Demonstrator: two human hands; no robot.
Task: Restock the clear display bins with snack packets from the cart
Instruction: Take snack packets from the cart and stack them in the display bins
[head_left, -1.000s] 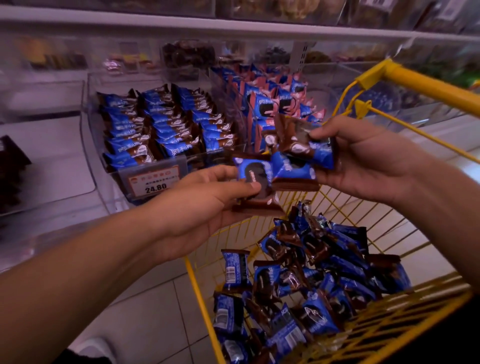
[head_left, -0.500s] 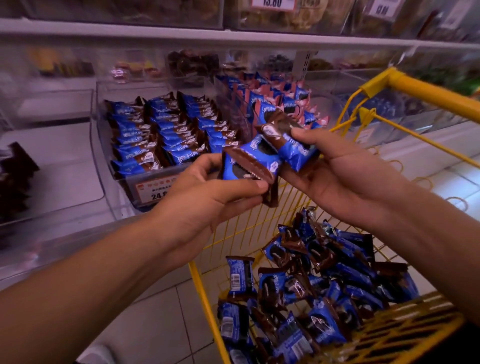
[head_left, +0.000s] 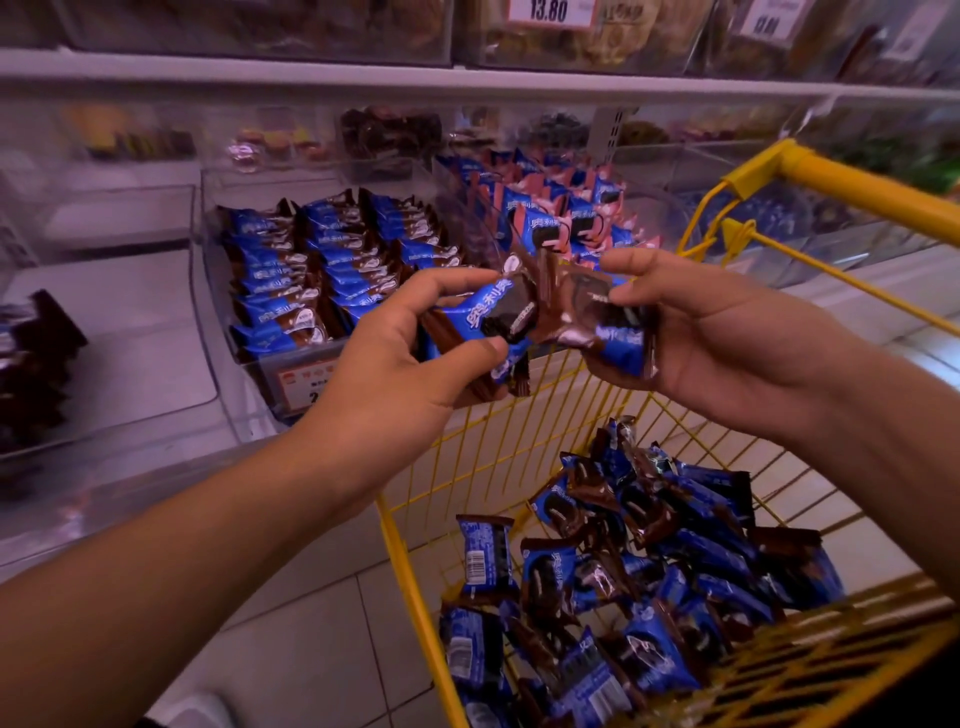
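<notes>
My left hand (head_left: 415, 358) grips a small stack of blue-and-brown snack packets (head_left: 493, 322) between thumb and fingers. My right hand (head_left: 711, 332) holds more of the same packets (head_left: 613, 332) just to the right, the two bundles nearly touching. Both hands hover above the yellow wire cart (head_left: 519, 452), in front of the clear display bin (head_left: 223, 312). That bin holds neat rows of blue packets (head_left: 322, 270). Several loose packets (head_left: 649, 561) lie piled in the cart.
A second clear bin (head_left: 696, 218) behind my hands holds blue-and-pink packets (head_left: 561, 218). The cart's yellow handle (head_left: 872, 192) crosses the upper right. Dark packets (head_left: 31, 364) sit in a bin at far left. A shelf edge (head_left: 467, 88) with price tags runs overhead. Tiled floor lies below.
Both hands rose and the bundles separated slightly: the left hand now shows a packet face-up, while the right hand drew its packets to the right. The view tilted up toward the shelf.
</notes>
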